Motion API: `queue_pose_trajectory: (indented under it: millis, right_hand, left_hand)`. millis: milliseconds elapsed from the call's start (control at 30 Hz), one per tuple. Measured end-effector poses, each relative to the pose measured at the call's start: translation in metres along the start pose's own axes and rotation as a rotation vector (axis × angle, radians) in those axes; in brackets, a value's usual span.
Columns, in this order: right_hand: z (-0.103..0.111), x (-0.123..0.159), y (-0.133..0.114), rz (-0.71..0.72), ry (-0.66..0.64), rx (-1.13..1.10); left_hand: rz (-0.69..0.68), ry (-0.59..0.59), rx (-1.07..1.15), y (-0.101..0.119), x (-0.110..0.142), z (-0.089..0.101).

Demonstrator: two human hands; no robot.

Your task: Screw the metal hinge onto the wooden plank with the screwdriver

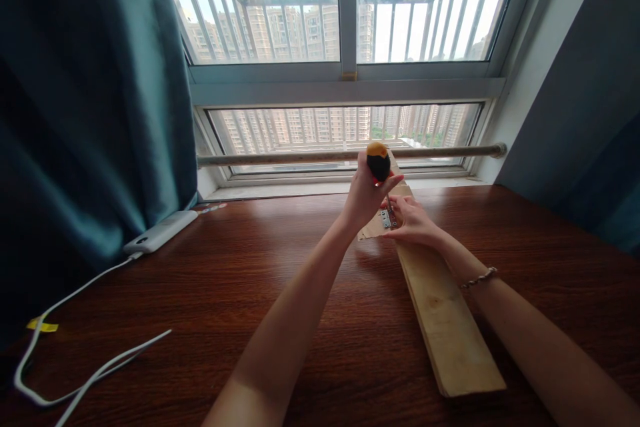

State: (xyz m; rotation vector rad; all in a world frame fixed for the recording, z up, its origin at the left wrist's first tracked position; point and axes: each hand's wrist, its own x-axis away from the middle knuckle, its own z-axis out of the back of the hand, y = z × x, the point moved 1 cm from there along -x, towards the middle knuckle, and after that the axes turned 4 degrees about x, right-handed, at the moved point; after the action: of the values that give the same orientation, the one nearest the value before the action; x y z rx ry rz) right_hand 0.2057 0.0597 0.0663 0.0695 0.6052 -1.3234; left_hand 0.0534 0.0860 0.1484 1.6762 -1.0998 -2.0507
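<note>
My left hand (pixel 364 197) is closed round the black and orange handle of a screwdriver (pixel 379 161), held upright with its shaft pointing down at a small metal hinge (pixel 386 218). The hinge lies across the joint of two pale wooden boards: a long board (pixel 445 320) running toward me and a second board (pixel 373 227) beyond it, mostly hidden by my hands. My right hand (pixel 413 221), with a bracelet on the wrist, pinches the screwdriver's tip at the hinge and rests on the long board.
The boards lie on a dark wooden table (pixel 260 267). A white power bank (pixel 161 231) with a white cable (pixel 75 347) sits at the left by a teal curtain (pixel 90 100). A metal rail (pixel 300 157) crosses the barred window behind.
</note>
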Motion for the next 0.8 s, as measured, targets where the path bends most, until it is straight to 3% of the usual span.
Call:
queue_pose_trajectory:
  millis: [367, 800]
  right_hand:
    - [0.001, 0.0, -0.003, 0.023, -0.051, 0.052]
    - [0.0, 0.001, 0.0, 0.075, -0.076, 0.062]
  left_hand:
    - [0.041, 0.101, -0.084, -0.005, -0.001, 0.006]
    - [0.143, 0.137, 0.191, 0.008, -0.007, 0.01]
